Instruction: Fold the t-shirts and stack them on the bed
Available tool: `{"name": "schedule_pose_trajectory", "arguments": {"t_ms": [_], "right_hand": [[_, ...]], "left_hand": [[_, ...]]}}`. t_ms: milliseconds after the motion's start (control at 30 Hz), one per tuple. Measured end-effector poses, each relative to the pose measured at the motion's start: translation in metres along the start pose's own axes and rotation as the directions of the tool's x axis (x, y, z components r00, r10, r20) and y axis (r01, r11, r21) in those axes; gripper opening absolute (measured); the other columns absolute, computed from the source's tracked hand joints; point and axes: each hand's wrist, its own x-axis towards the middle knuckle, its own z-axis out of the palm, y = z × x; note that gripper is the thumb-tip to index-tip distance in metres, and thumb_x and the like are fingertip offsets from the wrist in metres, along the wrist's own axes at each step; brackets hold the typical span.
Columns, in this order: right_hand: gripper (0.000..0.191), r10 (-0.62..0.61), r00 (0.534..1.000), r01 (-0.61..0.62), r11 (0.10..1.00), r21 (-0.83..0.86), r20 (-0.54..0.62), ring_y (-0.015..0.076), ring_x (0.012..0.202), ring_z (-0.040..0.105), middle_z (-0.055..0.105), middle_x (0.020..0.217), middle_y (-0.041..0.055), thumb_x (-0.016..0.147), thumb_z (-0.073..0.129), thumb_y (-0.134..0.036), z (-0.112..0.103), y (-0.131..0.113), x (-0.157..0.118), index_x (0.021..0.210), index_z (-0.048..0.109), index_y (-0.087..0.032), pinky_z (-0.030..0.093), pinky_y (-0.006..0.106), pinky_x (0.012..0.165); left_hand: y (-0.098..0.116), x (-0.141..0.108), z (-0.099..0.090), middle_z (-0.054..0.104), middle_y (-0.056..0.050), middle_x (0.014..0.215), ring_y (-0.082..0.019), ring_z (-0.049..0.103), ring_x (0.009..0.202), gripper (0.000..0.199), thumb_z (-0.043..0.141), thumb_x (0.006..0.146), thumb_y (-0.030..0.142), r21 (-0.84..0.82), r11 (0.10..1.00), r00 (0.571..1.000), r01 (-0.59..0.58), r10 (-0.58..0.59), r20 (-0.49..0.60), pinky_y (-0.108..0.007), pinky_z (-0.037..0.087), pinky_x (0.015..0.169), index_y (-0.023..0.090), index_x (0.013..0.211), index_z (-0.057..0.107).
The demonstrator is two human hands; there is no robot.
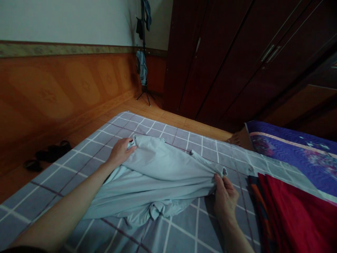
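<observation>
A light grey-blue garment (163, 165), which looks like a shirt, lies spread and wrinkled across the checked bed sheet (181, 218). My left hand (121, 151) pinches its far left corner between thumb and fingers. At the right end, my right hand (225, 196) grips a bunched edge, and the cloth is drawn into folds running toward it. The near side of the garment is crumpled and rests on the bed. Its exact kind is hard to make out from the folds.
Folded red clothing (297, 214) lies on the bed at the right. Behind it is a purple floral cloth (289, 142). Dark footwear (52, 153) stands on the floor at left. A coat stand (144, 70) and dark wardrobe (210, 59) are beyond the bed.
</observation>
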Motion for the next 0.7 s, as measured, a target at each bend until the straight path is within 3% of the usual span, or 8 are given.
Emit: {"name": "schedule_pose_trajectory", "arguments": {"t_ms": [100,167,233,300,333,433,533,700], "right_hand": [[0.025,-0.09,0.985,0.107,0.987,-0.118,0.145,0.0201,0.074,0.059,0.067,0.077,0.0035,0.059,0.072,-0.037,0.001,-0.007,-0.006,0.076,0.072,-0.018,0.046,0.03,0.067],[0.015,-0.167,0.925,0.241,0.953,-0.185,0.341,0.0217,0.076,0.059,0.067,0.076,0.004,0.058,0.07,-0.033,0.004,-0.015,-0.013,0.064,0.071,-0.02,0.046,0.031,0.07],[0.012,-0.199,0.833,0.341,0.919,-0.197,0.516,0.0209,0.072,0.059,0.065,0.069,0.0031,0.062,0.065,-0.032,0.006,-0.022,-0.019,0.06,0.07,-0.021,0.046,0.031,0.069],[0.014,-0.188,0.794,0.366,0.907,-0.208,0.578,0.0203,0.069,0.06,0.065,0.067,0.0029,0.066,0.061,-0.031,0.007,-0.024,-0.023,0.064,0.071,-0.022,0.046,0.031,0.067],[0.015,-0.179,0.804,0.356,0.909,-0.217,0.566,0.0207,0.07,0.061,0.067,0.07,0.0033,0.067,0.061,-0.031,0.007,-0.024,-0.023,0.067,0.072,-0.022,0.046,0.032,0.068],[0.016,-0.132,0.865,0.272,0.934,-0.232,0.483,0.0218,0.08,0.063,0.071,0.082,0.0042,0.07,0.061,-0.03,0.007,-0.017,-0.019,0.077,0.074,-0.022,0.046,0.032,0.075],[0.017,-0.076,0.923,0.125,0.986,-0.108,0.376,0.0211,0.082,0.063,0.071,0.081,0.0039,0.068,0.067,-0.031,0.008,-0.01,-0.013,0.079,0.073,-0.02,0.047,0.031,0.075],[0.027,0.151,0.978,-0.192,0.916,0.351,0.141,0.0117,0.052,0.057,0.066,0.062,-0.0031,0.056,0.077,-0.03,0.01,-0.011,-0.005,0.076,0.063,-0.018,0.044,0.021,0.05]], "left_hand": [[0.017,-0.005,-0.007,0.065,-0.009,0.098,-0.027,0.058,0.097,0.026,0.051,0.077,0.038,-0.02,1.0,0.994,-0.015,0.017,0.104,-0.036,0.043,0.088,0.018,0.092,0.06],[0.037,-0.012,-0.019,0.065,-0.004,0.093,-0.021,0.06,0.089,0.023,0.05,0.079,0.036,-0.148,0.987,0.953,-0.066,0.106,0.284,-0.029,0.046,0.081,0.018,0.09,0.06],[0.06,-0.022,-0.03,0.064,-0.001,0.09,-0.018,0.06,0.085,0.023,0.053,0.079,0.036,-0.346,0.931,0.802,-0.116,0.294,0.52,-0.024,0.046,0.077,0.018,0.09,0.06],[0.079,-0.032,-0.034,0.064,-0.001,0.096,-0.018,0.059,0.09,0.025,0.057,0.078,0.034,-0.487,0.867,0.634,-0.103,0.434,0.64,-0.023,0.044,0.081,0.017,0.096,0.061],[0.085,-0.036,-0.034,0.064,-0.002,0.101,-0.019,0.058,0.095,0.028,0.06,0.076,0.032,-0.493,0.864,0.622,-0.097,0.439,0.648,-0.024,0.043,0.084,0.018,0.1,0.06],[0.095,-0.042,-0.026,0.063,-0.005,0.111,-0.022,0.057,0.102,0.039,0.062,0.072,0.024,-0.395,0.915,0.743,-0.077,0.317,0.59,-0.028,0.041,0.089,0.019,0.11,0.059],[0.098,-0.039,-0.03,0.065,-0.002,0.088,-0.02,0.06,0.084,0.015,0.057,0.076,0.024,-0.42,0.907,0.788,0.015,0.248,0.564,-0.027,0.045,0.076,0.017,0.088,0.063],[0.1,-0.031,-0.076,0.062,0.002,0.073,-0.012,0.056,0.058,0.02,0.065,0.075,0.033,-0.769,0.587,0.955,0.254,-0.027,0.295,-0.021,0.043,0.054,0.019,0.087,0.058]]}}
